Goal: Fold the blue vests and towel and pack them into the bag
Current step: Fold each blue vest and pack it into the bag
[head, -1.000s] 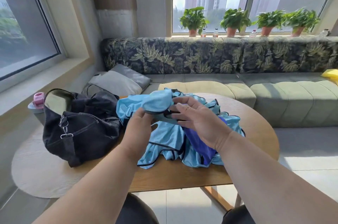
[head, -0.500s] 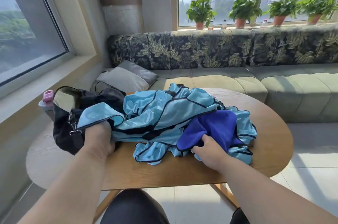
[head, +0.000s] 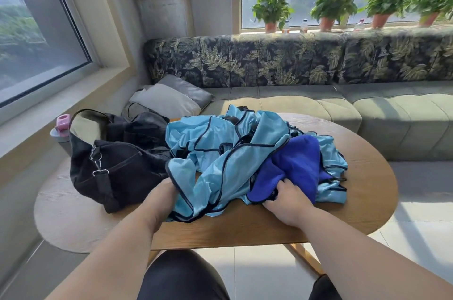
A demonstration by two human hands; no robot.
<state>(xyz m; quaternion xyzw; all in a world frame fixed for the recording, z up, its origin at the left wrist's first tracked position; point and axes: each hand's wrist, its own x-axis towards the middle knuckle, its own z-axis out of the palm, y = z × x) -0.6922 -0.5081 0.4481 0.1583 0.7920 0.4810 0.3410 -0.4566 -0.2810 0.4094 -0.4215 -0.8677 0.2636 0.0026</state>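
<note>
— Any brand or writing to read?
— None legible on the black bag (head: 115, 167) or the vests (head: 220, 152).
— Where are they?
— Heaped mid-table (head: 367, 201), bag touching their left side, its end past the table's edge. Bare wood lies right.
— The hands?
— The left hand (head: 159, 199) grips a vest hem; the right hand (head: 286, 199) clutches the dark blue towel (head: 296, 167).

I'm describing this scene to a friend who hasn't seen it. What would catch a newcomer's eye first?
A crumpled heap of light blue vests in the middle of the wooden table, with a deep blue towel on its right side. The left hand grips a vest edge; the right hand grips the towel. A black bag sits left.
</note>
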